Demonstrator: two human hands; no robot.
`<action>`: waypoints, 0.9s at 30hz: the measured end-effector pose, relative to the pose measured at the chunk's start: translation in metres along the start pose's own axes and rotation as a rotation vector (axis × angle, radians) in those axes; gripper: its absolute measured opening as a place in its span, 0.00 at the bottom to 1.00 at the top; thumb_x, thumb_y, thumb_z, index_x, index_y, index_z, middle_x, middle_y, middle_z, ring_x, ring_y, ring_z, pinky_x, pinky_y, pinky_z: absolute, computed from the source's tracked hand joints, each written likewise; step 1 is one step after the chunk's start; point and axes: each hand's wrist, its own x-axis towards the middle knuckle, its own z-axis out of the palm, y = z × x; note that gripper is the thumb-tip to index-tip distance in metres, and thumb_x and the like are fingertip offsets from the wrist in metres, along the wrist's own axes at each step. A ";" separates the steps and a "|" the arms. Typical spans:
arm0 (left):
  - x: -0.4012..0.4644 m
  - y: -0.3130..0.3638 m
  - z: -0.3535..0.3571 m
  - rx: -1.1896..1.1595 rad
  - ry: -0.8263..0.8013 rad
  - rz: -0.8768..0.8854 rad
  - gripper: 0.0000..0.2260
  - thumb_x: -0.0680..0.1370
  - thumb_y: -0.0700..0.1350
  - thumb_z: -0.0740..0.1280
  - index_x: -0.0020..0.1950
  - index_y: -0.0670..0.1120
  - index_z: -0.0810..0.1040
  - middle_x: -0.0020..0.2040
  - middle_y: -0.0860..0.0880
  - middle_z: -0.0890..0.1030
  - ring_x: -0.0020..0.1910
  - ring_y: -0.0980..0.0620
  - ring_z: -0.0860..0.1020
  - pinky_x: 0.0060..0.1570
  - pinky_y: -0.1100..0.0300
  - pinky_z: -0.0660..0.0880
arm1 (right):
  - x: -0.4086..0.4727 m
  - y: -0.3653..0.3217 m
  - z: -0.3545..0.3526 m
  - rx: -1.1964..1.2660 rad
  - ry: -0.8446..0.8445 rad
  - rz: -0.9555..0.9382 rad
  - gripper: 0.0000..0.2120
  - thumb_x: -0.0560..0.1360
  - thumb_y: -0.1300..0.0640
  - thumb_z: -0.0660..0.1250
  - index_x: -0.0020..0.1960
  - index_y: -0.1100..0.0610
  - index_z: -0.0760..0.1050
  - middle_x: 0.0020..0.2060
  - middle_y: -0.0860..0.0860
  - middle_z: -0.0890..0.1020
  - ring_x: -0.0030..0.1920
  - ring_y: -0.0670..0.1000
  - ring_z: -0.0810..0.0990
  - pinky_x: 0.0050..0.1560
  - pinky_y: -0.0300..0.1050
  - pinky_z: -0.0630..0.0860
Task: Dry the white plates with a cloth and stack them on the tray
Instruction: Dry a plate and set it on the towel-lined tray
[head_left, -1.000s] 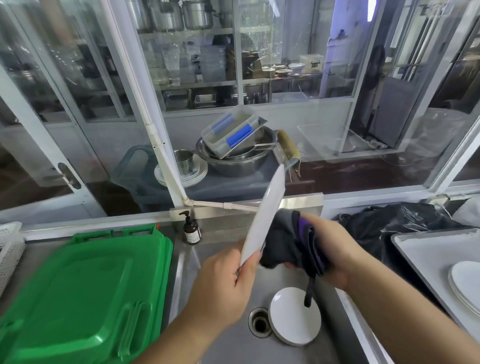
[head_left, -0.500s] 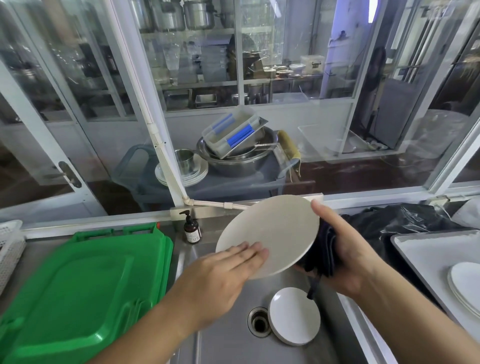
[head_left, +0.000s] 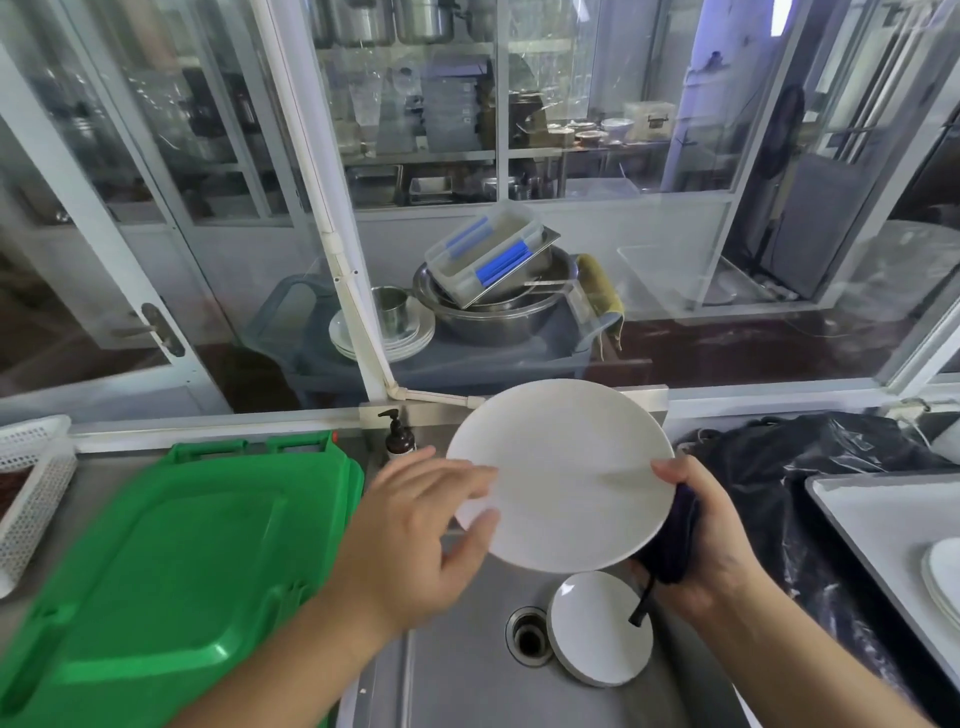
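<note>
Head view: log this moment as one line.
stage: drying | left hand: on white plate rim | right hand: holds plate with dark cloth | sink: one small plate left | tray: stack started

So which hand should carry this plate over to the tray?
Probably the right hand: it grips the plate with the cloth, nearest the tray. The left hand only touches the far rim.
</note>
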 end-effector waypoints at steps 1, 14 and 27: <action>0.000 -0.003 0.000 -0.017 0.046 -0.105 0.15 0.82 0.54 0.63 0.63 0.51 0.82 0.55 0.59 0.83 0.59 0.60 0.79 0.63 0.51 0.76 | 0.001 0.002 -0.001 0.000 -0.007 0.004 0.25 0.66 0.53 0.69 0.61 0.60 0.80 0.51 0.60 0.83 0.56 0.63 0.79 0.72 0.66 0.68; 0.000 -0.013 0.019 -1.342 0.024 -1.288 0.08 0.81 0.39 0.68 0.59 0.45 0.83 0.49 0.43 0.88 0.40 0.48 0.86 0.42 0.53 0.81 | -0.010 0.038 -0.021 -0.087 0.065 -0.036 0.12 0.72 0.55 0.66 0.50 0.57 0.84 0.42 0.56 0.85 0.40 0.58 0.82 0.45 0.51 0.75; -0.006 0.039 0.073 -1.273 -0.363 -1.081 0.12 0.83 0.37 0.63 0.58 0.46 0.86 0.49 0.43 0.88 0.42 0.48 0.85 0.39 0.56 0.82 | -0.072 0.028 -0.124 -0.442 0.374 -0.189 0.17 0.72 0.66 0.77 0.59 0.62 0.80 0.46 0.67 0.85 0.38 0.66 0.85 0.39 0.56 0.83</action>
